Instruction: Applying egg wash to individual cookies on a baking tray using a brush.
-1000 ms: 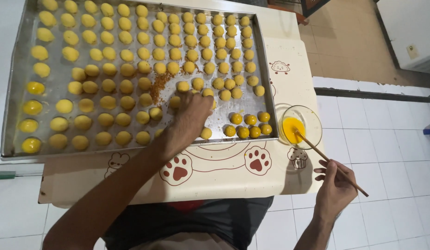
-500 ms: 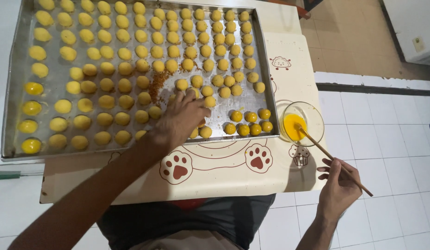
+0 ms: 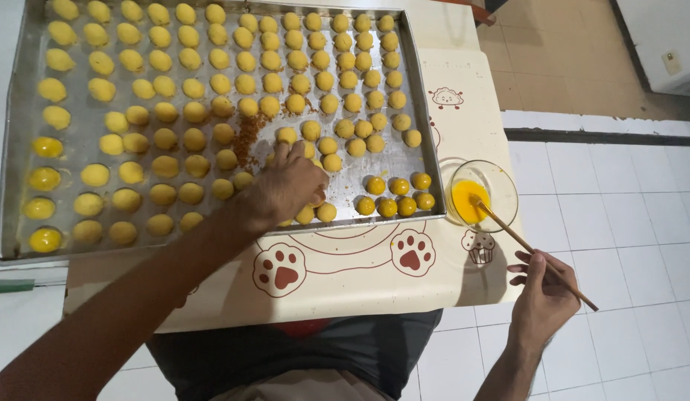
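Hands first: the left hand lies on the tray, fingers bent over dough balls, maybe pinching one. Beside the tray, on the mat, the right hand grips a brush dipped in the yolk bowl.

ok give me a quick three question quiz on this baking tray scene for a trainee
1. True or false: the right hand holds a thin brush whose tip sits in the glass bowl of yellow liquid.
2. Where does the left hand rest? A) on the dough balls in the metal tray B) on the floor tiles C) on the bowl
3. What printed shapes show on the mat below the tray?

Key: 1 true; 2 A; 3 paw prints
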